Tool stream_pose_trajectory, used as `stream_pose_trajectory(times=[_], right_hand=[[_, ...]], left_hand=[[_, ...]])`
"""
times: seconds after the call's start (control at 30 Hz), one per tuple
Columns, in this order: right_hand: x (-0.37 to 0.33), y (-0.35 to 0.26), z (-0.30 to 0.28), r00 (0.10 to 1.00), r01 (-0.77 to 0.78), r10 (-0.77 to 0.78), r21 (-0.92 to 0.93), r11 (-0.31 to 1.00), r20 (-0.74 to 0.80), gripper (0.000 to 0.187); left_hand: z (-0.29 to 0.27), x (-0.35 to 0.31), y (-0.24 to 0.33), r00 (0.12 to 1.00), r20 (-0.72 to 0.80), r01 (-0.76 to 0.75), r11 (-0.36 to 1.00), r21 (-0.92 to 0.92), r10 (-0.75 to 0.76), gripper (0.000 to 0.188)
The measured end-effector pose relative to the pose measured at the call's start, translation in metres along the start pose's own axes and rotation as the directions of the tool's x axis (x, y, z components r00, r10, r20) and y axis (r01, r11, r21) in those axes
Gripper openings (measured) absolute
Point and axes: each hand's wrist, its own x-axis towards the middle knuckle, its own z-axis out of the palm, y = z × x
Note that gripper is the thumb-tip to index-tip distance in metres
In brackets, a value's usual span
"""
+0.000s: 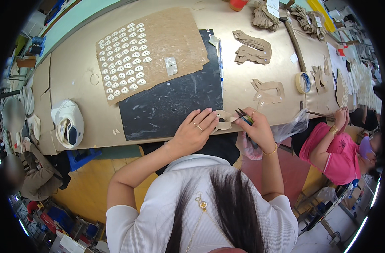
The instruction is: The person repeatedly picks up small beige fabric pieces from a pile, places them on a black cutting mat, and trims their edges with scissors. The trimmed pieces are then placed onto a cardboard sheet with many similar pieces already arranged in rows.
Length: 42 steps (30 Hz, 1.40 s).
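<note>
At the table's near edge my left hand (pixel 196 130) lies over one end of a beige shoe upper piece (pixel 223 123), its fingers close together and holding the piece. A pale patch with a dark hole shows on that piece near my fingertips. My right hand (pixel 258 131) is closed round a small pair of snips (pixel 244 116) with dark blades and a bit of green and yellow on the handle. The blades point up and left, just beside the piece. My right fingers also reach the piece's right end; whether they pinch it is hard to tell.
A black mat (pixel 169 103) lies ahead, partly under brown paper (pixel 175 42) bearing rows of white patches. Beige cut pieces (pixel 253 48), a tape roll (pixel 303 82) and a hammer (pixel 294 44) lie rightward. A white shoe (pixel 68 122) stands left. A person in pink (pixel 331 156) sits right.
</note>
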Motion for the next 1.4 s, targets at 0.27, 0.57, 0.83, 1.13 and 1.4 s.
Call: stream_pose_trajectory(times=[0.27, 0.57, 0.83, 1.13, 1.4], right_hand=[[-0.006, 0.009, -0.005, 0.999, -0.027, 0.026, 0.034, 0.999, 0.038, 0.016], [-0.008, 0.004, -0.007, 1.0, 0.016, -0.016, 0.023, 1.0, -0.002, 0.02], [-0.011, 0.008, -0.011, 1.0, 0.004, -0.005, -0.015, 1.0, -0.01, 0.021], [-0.01, 0.01, -0.012, 1.0, 0.028, -0.028, -0.006, 1.0, -0.005, 0.021], [-0.008, 0.018, -0.009, 0.999, 0.044, -0.043, 0.008, 0.999, -0.015, 0.021]], left_hand=[[0.002, 0.012, 0.007, 0.997, 0.072, -0.026, 0.986, 0.167, 0.014, 0.045], [0.003, 0.023, 0.021, 0.991, 0.13, -0.046, 0.939, 0.341, 0.002, 0.039], [0.008, 0.004, 0.009, 0.998, 0.057, 0.019, 0.991, 0.136, -0.027, 0.051], [0.008, 0.016, 0.013, 0.998, 0.054, 0.019, 0.98, 0.197, -0.03, 0.048], [0.007, 0.01, 0.011, 0.998, 0.06, 0.011, 0.979, 0.202, -0.023, 0.046]])
